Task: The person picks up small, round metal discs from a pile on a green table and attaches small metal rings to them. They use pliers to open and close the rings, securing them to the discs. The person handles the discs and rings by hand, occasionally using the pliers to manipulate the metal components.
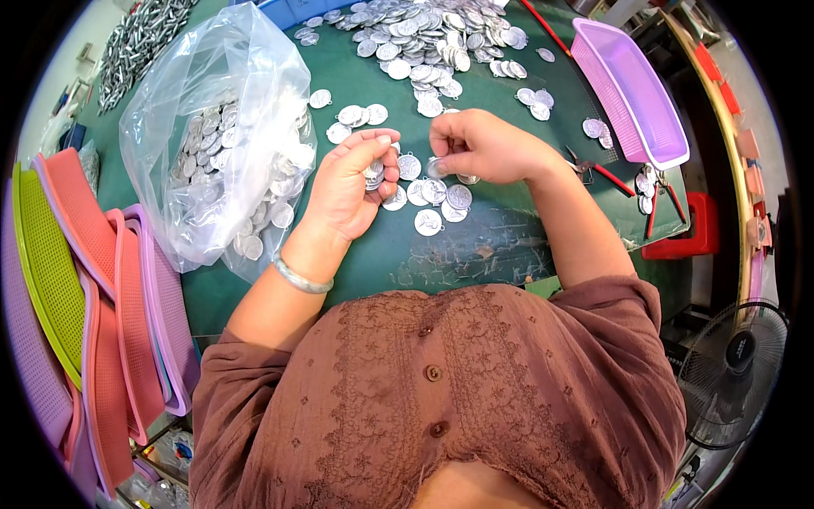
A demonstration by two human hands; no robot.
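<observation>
Sorting silver medallions (428,222), apparently, by the near edge of the desk (381,246): left hand (343,178) curled round several, right hand (483,146) pinched one, next move likely needed a steady left palm.

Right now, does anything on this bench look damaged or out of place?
Yes: the green tabletop looks worn toward its near edge, where pale scuffs break up the otherwise smoother surface. Nothing else clearly stands out.

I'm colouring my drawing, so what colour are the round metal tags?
The tags are silver, showing best in the head view.
</observation>
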